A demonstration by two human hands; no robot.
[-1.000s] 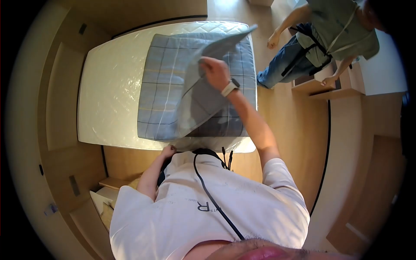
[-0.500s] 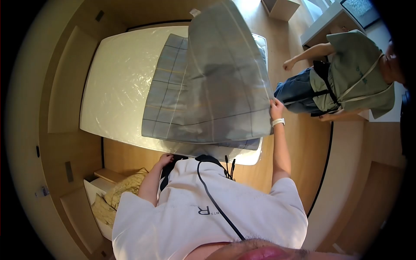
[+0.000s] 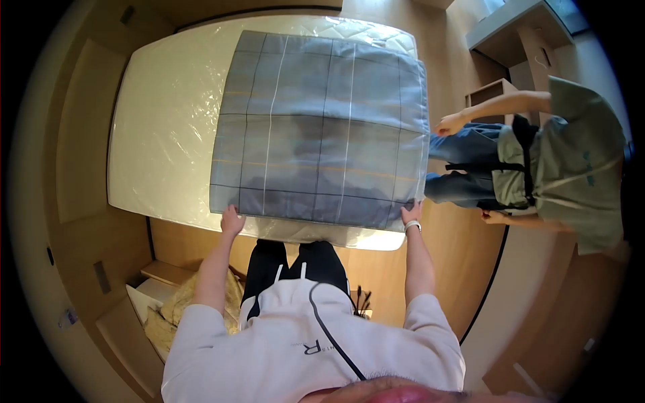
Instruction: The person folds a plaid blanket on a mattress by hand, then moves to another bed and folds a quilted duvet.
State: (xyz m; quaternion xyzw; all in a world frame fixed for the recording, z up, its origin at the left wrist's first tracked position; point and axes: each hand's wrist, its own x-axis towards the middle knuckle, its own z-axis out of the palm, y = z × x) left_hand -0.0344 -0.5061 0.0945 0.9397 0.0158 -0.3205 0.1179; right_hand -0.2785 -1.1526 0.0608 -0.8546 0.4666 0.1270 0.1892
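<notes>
A grey checked cloth with dark, white and yellow lines lies flat over the right part of a plastic-wrapped white mattress. My left hand is at the cloth's near left corner, its fingers closed at the edge. At the near right corner, my right hand, with a white watch on the wrist, has its fingers closed on the cloth. The cloth covers the mattress beneath it.
Past the mattress's right end stands a person in a green shirt, one hand close to the cloth. Yellowish fabric is heaped by an open drawer at lower left. A wooden desk stands at upper right.
The raised part of the cloth has come down flat and spread toward the far side. My left hand has moved up from my waist to its near edge. The other person has shifted slightly.
</notes>
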